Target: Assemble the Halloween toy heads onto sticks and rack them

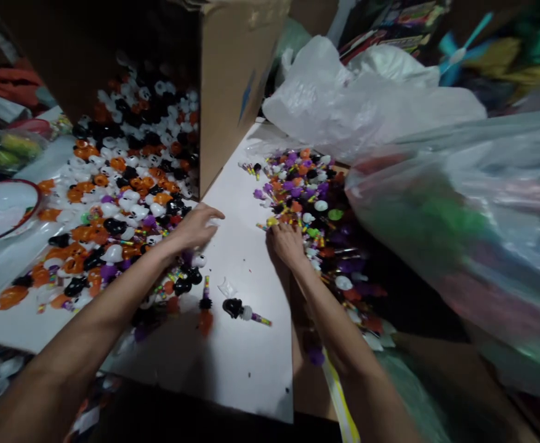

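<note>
My left hand reaches over the right edge of a heap of small orange, black and white plastic toy heads that spills from a tipped cardboard box; its fingers curl onto a white piece. My right hand rests knuckles-up at the near edge of a second pile of small multicoloured pieces and striped sticks; its fingertips are buried in the pile. On the white board between my forearms lies one assembled black head on a striped stick.
A large clear plastic bag of coloured items bulges at the right. White plastic bags lie behind the second pile. A white bowl with a red rim sits at the far left. More loose pieces lie below the board's left edge.
</note>
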Tool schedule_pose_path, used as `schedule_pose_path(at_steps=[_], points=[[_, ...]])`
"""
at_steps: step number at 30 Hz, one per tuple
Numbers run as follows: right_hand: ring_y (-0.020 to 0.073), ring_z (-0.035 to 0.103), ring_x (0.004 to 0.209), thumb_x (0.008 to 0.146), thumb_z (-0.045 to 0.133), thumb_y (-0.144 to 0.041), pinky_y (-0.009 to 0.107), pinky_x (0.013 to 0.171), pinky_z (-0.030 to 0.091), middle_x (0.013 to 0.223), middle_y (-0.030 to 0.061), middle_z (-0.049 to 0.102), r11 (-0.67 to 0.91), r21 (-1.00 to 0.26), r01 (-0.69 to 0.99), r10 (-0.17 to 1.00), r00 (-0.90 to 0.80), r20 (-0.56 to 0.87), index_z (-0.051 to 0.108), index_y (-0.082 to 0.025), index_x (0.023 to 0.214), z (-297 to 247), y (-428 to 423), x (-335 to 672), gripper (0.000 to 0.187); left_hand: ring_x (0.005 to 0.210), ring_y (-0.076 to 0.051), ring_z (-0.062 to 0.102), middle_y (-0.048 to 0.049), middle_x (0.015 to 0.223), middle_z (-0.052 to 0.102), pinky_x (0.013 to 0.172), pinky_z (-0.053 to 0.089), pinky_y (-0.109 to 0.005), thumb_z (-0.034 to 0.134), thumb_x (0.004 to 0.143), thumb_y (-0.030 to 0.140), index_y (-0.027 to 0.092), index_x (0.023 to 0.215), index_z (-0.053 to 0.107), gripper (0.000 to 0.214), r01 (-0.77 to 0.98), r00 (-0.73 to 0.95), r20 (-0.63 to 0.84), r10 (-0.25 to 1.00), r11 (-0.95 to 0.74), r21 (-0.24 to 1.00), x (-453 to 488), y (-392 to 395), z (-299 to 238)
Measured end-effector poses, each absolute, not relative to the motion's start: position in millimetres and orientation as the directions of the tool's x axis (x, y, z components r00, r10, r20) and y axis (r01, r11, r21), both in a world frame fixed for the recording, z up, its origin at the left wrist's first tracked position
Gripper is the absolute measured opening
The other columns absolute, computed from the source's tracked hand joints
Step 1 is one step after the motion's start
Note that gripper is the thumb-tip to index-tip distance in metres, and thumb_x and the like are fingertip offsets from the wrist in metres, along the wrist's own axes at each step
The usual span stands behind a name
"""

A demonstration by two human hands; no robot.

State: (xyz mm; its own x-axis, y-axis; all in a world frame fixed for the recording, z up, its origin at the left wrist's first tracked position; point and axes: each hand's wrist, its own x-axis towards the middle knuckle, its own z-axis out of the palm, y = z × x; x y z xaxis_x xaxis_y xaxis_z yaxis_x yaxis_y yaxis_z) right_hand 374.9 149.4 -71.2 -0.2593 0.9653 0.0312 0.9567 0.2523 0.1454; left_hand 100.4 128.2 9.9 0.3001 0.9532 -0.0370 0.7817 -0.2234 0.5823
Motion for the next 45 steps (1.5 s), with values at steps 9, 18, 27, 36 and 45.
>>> schedule_pose_path(at_steps=[9,18,27,36,45], points=[[0.0249,0.055,0.095,0.087,0.058,-0.033,0.039,0.084,0.043,0.102,0.0117,0.061,0.451,-0.384,0.806,0.866,-0.292,0.406,0.071,-0.017,0.098,-33,108,351,0.024,0.073,-0.014,0.062,-0.0058,0.087,0.066,0.062,0.046,-0.023,0.075,0.065,0.025,0.015,0.098,0.062,0.037,-0.399,0.130,-0.427,0.895,0.441,0.804,103,2,-25],[0.0186,0.064,0.078,0.074,0.073,-0.039,0.034,0.072,0.052,0.088,0.0044,0.071,0.073,-0.995,0.061,0.986,-0.153,0.063,0.067,-0.021,0.088,-17,22,295,0.023,0.094,-0.019,0.064,-0.0121,0.109,0.065,0.076,0.052,-0.031,0.050,0.089,0.027,0.015,0.120,0.057,0.033,-0.211,0.015,-0.362,0.932,0.357,0.910,113,-7,-39],[0.0163,0.062,0.069,0.070,0.076,-0.043,0.030,0.065,0.052,0.079,0.0029,0.071,-0.058,-0.997,-0.042,0.979,-0.196,-0.048,0.068,-0.021,0.086,-21,10,287,0.028,0.090,-0.018,0.063,-0.0109,0.108,0.067,0.077,0.054,-0.032,0.056,0.085,0.034,0.016,0.116,0.059,0.037,-0.240,0.071,-0.320,0.945,0.327,0.914,105,-12,-48],[0.0153,0.063,0.069,0.068,0.079,-0.043,0.028,0.065,0.052,0.079,0.0017,0.070,-0.126,-0.990,-0.059,0.963,-0.247,-0.108,0.068,-0.021,0.084,-18,8,290,0.030,0.086,-0.017,0.066,-0.0125,0.108,0.069,0.074,0.055,-0.029,0.065,0.079,0.042,0.015,0.110,0.064,0.041,-0.331,0.151,-0.330,0.932,0.363,0.871,103,-14,-45],[0.0148,0.061,0.066,0.061,0.083,-0.047,0.028,0.063,0.054,0.075,0.0028,0.067,-0.331,-0.872,-0.361,0.937,-0.237,-0.257,0.066,-0.020,0.065,-42,-23,262,0.032,0.109,-0.021,0.063,-0.0107,0.110,0.070,0.097,0.051,-0.031,0.055,0.085,0.026,0.011,0.109,0.070,0.032,0.395,0.129,0.073,0.989,-0.119,0.911,103,-39,-32]])
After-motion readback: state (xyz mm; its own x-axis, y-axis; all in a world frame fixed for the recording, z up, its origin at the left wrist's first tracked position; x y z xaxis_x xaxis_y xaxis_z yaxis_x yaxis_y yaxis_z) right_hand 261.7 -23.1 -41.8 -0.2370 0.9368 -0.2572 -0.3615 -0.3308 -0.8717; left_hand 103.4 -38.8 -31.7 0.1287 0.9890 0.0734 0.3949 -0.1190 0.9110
